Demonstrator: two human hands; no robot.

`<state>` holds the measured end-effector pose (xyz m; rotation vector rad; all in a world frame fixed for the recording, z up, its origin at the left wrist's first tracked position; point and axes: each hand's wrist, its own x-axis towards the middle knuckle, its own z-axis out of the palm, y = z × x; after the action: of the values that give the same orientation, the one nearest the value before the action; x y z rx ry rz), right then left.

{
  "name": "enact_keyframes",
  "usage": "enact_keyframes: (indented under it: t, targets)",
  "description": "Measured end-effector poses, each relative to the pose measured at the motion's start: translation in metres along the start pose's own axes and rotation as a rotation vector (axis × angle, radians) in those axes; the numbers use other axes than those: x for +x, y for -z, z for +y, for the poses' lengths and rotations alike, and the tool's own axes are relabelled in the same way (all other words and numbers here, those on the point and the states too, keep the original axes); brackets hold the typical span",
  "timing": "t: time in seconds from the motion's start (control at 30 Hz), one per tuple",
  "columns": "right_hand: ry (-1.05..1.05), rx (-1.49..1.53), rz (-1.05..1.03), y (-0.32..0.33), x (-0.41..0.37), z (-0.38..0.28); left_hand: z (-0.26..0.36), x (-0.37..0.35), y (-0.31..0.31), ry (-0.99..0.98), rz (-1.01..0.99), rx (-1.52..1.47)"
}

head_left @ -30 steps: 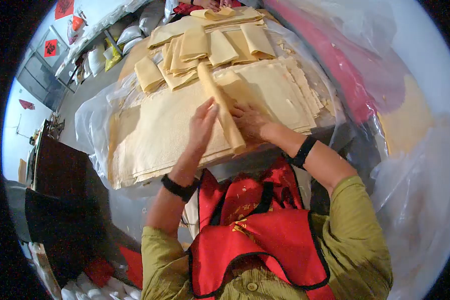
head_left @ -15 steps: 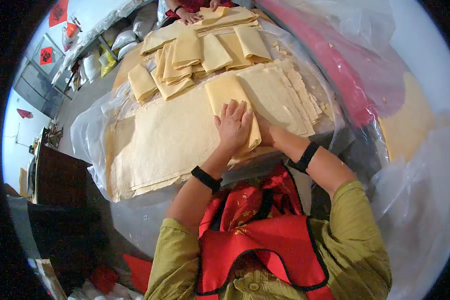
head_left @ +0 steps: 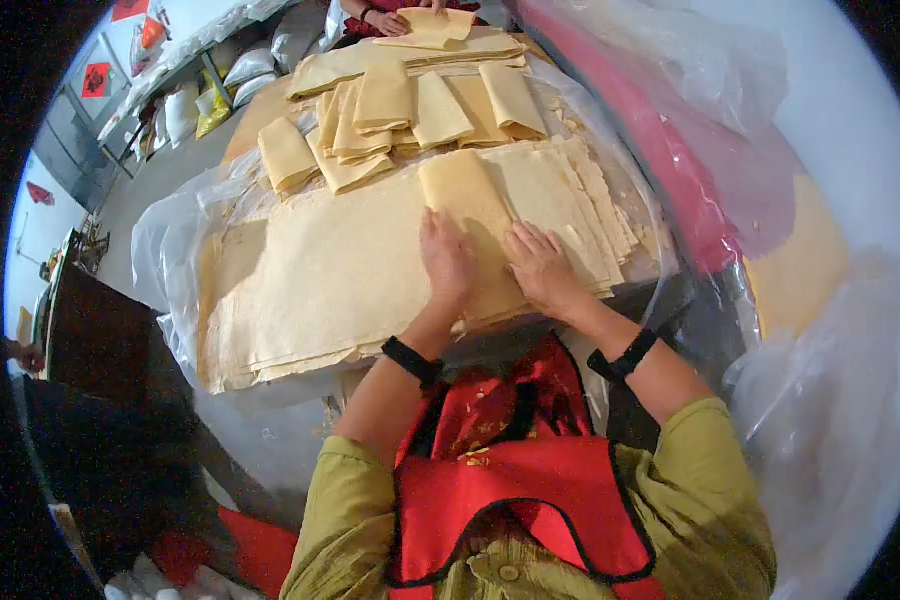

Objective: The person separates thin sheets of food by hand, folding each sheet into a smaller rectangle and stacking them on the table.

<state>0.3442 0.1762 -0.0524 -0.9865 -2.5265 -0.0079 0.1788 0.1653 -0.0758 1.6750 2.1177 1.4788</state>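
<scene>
A folded pale-yellow sheet [head_left: 473, 195], thin and floury like a flatbread, lies as a narrow strip across a stack of large flat sheets [head_left: 320, 275]. Along its left edge rests my left hand [head_left: 447, 262], fingers stretched forward and slightly blurred. My right hand [head_left: 543, 265] touches its right edge, with the fingers extended and a little apart. The stack's edges are ragged on the right side. Just beyond it, several folded sheets [head_left: 382, 97] overlap in a loose pile.
Across the table, another person's hand [head_left: 385, 22] is at a folded sheet [head_left: 435, 30] above a further stack [head_left: 370, 65]. Clear plastic [head_left: 170, 240] hangs over the table's left edge. Red and yellow material under plastic [head_left: 705, 225] lies on the right. Sacks [head_left: 180, 115] stand on the floor at back left.
My left hand has slid off the folded sheet's top to its left edge. My right hand has come out from beside it onto the right edge. The other person's sheet is now lifted.
</scene>
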Motion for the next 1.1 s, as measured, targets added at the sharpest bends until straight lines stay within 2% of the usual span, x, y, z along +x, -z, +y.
enact_keyframes:
  t: [0.07, 0.17, 0.27, 0.33, 0.43, 0.47, 0.57, 0.67, 0.77, 0.87, 0.93, 0.97, 1.0, 1.07, 1.1]
  targets:
    - [-0.001, 0.006, -0.021, 0.000, -0.003, -0.002, -0.007, 0.003, 0.011, 0.087, 0.084, -0.101]
    - [0.054, 0.016, -0.067, 0.003, 0.000, 0.003, 0.018, 0.018, 0.037, 0.486, 0.024, -0.351]
    - [0.088, 0.143, -0.122, 0.011, -0.005, 0.005, -0.008, 0.034, 0.038, 0.707, -0.345, -0.792]
    - [0.088, 0.275, -0.154, 0.025, -0.005, -0.002, 0.000, 0.026, 0.046, 0.752, -0.374, -0.926]
    - [-0.281, 0.615, 0.018, 0.027, -0.008, -0.014, 0.002, 0.012, 0.054, 0.833, -0.339, -1.189]
    - [-0.325, 0.664, 0.077, 0.020, -0.010, -0.009, 0.002, 0.009, 0.055, 0.865, -0.316, -1.287]
    - [-0.439, 0.919, -0.373, 0.035, -0.007, -0.006, -0.002, 0.006, 0.055, 0.887, -0.221, -1.420]
    - [-0.307, 0.891, -0.217, 0.009, -0.022, -0.004, 0.001, 0.011, 0.068, 0.871, -0.207, -1.484]
    - [-0.660, 1.044, -0.411, 0.046, -0.011, -0.034, 0.001, 0.016, 0.077, 0.820, -0.189, -1.439]
    - [-0.426, 0.890, -0.135, 0.034, 0.019, -0.010, 0.004, 0.022, 0.099, 0.737, -0.257, -1.388]
    - [-0.373, 0.712, -0.049, 0.048, 0.066, 0.001, 0.013, 0.022, 0.117, 0.703, -0.239, -1.325]
    - [-0.470, 0.825, -0.090, 0.074, 0.089, -0.008, 0.016, 0.019, 0.123, 0.692, -0.236, -1.295]
    - [-0.444, 0.929, -0.002, 0.065, 0.112, 0.010, 0.016, 0.014, 0.126, 0.691, -0.237, -1.224]
    - [-0.483, 1.313, 0.034, 0.057, 0.143, 0.045, 0.011, 0.003, 0.130, 0.677, -0.244, -1.081]
    - [-0.536, 1.303, 0.084, 0.056, 0.141, 0.056, 0.004, -0.004, 0.130, 0.550, -0.236, -0.908]
